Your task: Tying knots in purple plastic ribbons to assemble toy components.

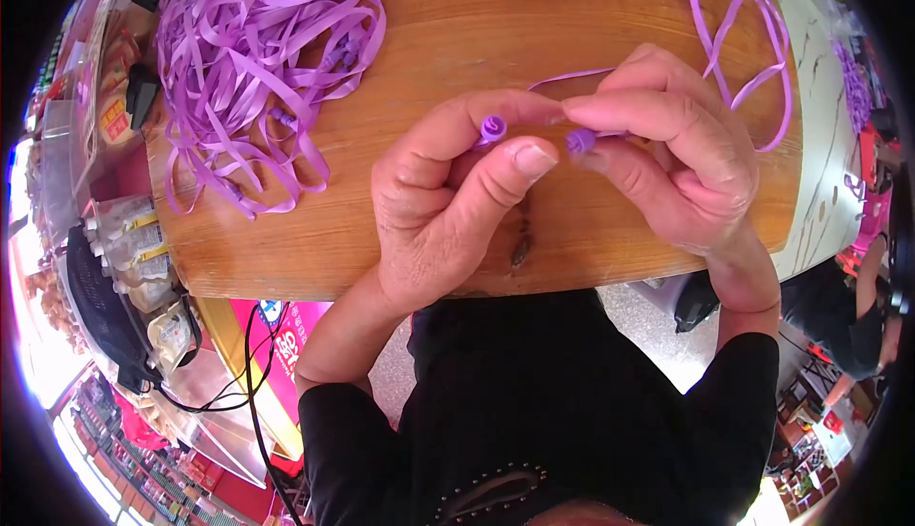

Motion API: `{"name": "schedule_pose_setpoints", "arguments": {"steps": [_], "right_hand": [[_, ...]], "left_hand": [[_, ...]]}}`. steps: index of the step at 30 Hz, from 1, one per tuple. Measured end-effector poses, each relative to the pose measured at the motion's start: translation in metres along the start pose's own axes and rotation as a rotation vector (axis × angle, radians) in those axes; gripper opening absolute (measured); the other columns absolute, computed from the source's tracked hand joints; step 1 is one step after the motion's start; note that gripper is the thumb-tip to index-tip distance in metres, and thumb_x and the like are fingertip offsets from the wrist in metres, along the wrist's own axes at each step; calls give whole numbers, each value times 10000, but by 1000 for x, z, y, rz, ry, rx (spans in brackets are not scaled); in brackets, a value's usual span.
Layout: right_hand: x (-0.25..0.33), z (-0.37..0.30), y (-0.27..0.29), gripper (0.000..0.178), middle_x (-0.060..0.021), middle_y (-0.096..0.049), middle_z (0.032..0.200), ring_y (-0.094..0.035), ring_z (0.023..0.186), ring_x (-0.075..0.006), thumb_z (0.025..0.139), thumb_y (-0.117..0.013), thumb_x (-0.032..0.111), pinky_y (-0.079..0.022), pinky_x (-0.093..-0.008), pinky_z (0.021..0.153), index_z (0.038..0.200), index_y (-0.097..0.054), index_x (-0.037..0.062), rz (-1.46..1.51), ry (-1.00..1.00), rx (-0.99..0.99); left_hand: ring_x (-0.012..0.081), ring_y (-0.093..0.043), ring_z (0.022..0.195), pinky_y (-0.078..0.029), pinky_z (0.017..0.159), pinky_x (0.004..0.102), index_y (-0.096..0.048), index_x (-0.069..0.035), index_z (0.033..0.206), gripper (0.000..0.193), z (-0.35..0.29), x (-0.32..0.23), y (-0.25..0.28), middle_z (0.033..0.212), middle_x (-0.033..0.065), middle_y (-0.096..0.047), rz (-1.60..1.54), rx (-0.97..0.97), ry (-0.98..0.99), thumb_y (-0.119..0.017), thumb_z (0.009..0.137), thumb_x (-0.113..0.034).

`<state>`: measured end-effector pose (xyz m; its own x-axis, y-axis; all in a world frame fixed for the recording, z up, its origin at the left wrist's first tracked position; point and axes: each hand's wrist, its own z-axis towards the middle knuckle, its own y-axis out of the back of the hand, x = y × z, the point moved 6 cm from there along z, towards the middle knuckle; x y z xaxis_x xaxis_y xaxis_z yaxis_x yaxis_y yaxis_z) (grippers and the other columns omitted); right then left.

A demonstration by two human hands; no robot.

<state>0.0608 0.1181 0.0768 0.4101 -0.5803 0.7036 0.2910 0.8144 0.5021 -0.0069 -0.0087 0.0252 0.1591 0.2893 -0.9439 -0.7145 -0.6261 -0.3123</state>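
Note:
My left hand (pixel 429 197) is closed around a small purple plastic lanyard buckle piece (pixel 492 130), whose round open end shows between thumb and forefinger. Opposite it, my right hand (pixel 681 150) pinches another purple buckle piece (pixel 579 140) between thumb and fingers. A narrow gap separates the two pieces. Behind the fingertips runs a thin stretch of purple ribbon (pixel 572 76). Beyond my right hand lies a loose loop of purple lanyard (pixel 783 54) on the table; my hand hides whether it joins the piece I hold.
On the wooden table (pixel 457 11), a large tangled heap of purple lanyards (pixel 257 50) lies at the far left. A black bag (pixel 100 307) and small packages (pixel 143 240) stand off the left edge, with black cables below. Another person (pixel 839 321) is at the right.

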Motion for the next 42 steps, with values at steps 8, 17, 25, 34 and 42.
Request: {"name": "schedule_pose_setpoints", "arguments": {"steps": [8,17,25,34,42], "right_hand": [[-2,-2,4,285,-73,-571,807,-521,662,-153,694,-702,-23,-405,-234,551,975,-650,-12,-87,0,-11],[1,1,-2,320,-69,-566,805,-525,676,-156,685,-695,-19,-401,-229,549,1002,-653,-19,-179,26,29],[-5,0,4,280,-82,-576,818,-526,698,-157,707,-691,-17,-403,-234,578,985,-649,-15,7,-69,-5],[-6,-3,4,219,-77,-579,816,-514,686,-151,714,-699,28,-400,-243,586,929,-655,16,68,-89,-14],[-9,-2,2,183,-84,-583,807,-527,680,-147,738,-681,46,-409,-230,577,917,-656,13,88,-69,8]], "left_hand": [[90,-474,772,-393,688,213,-562,11,1016,157,-5,-3,5,845,34,-545,316,-63,15,-479,935,-94],[152,-490,703,-403,636,246,-599,12,921,88,1,-4,5,794,72,-537,523,-42,-16,-530,887,-30],[142,-470,637,-394,578,241,-613,15,939,106,2,-10,0,709,53,-519,514,39,-182,-587,836,14],[176,-454,572,-376,514,274,-611,24,930,110,3,-10,-6,678,79,-491,580,125,-217,-608,826,-10],[189,-454,548,-372,496,287,-614,22,913,93,1,-5,-9,639,76,-471,475,160,-134,-606,829,-17]]}}
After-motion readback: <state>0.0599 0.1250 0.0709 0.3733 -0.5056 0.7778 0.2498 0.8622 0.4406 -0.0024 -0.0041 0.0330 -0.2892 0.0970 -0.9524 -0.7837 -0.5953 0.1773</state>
